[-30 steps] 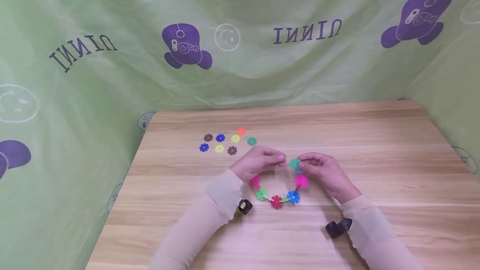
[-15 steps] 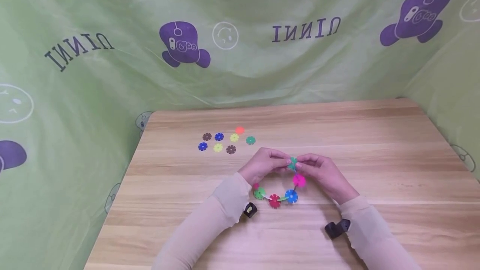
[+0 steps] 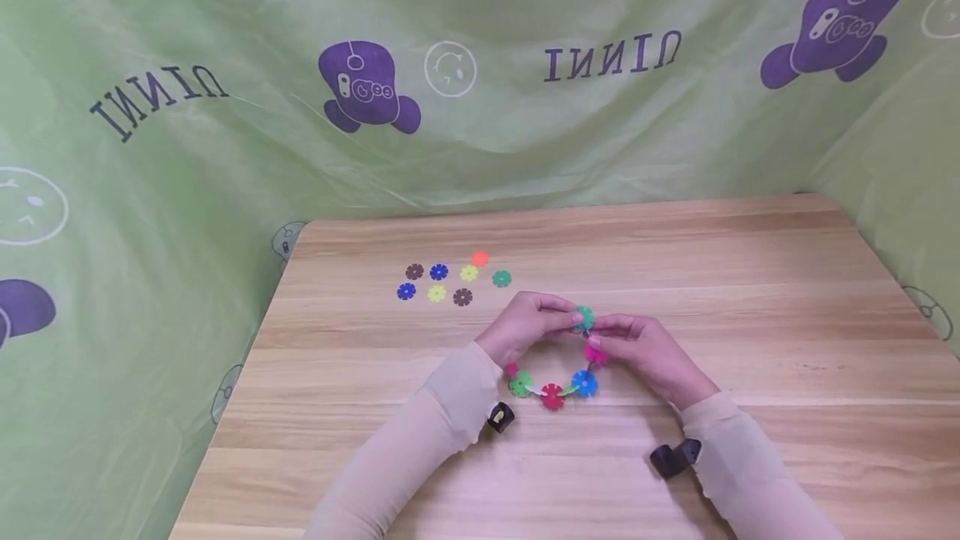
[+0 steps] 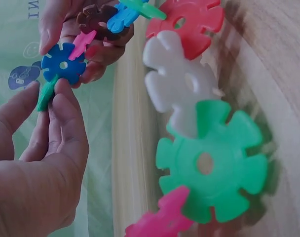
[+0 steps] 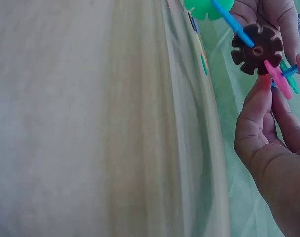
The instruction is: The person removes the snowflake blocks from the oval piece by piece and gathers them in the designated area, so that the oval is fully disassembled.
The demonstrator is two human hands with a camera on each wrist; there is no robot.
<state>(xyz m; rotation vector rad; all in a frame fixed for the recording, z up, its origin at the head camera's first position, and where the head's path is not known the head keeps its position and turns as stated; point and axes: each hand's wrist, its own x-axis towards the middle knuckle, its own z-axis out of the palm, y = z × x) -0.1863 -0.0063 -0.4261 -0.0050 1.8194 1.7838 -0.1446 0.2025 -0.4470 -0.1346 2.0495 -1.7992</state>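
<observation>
In the head view, my left hand (image 3: 521, 327) pinches a teal-green notched plastic disc (image 3: 585, 318) at the end of a linked chain. Seen from the left wrist, that green disc (image 4: 45, 95) is nearly edge-on and slotted into a dark blue disc (image 4: 63, 64). The right hand (image 3: 648, 348) pinches the chain at the dark blue disc (image 5: 289, 71), beside a pink disc (image 5: 278, 79) and a brown disc (image 5: 257, 50). From there the chain curves toward the person through a light blue disc (image 3: 584, 383), a red disc (image 3: 552, 396) and a green disc (image 3: 520, 383).
Loose notched discs lie behind the left hand on the wooden table (image 3: 360, 440): brown (image 3: 462, 297), blue (image 3: 407, 292), yellow (image 3: 437, 293), orange (image 3: 479, 258) and green (image 3: 502, 278). A green printed curtain (image 3: 495, 140) hangs around the table.
My left hand has moved right from beside the chain's end and now pinches the teal-green disc. The right fingers have shifted from that disc down to the dark blue one.
</observation>
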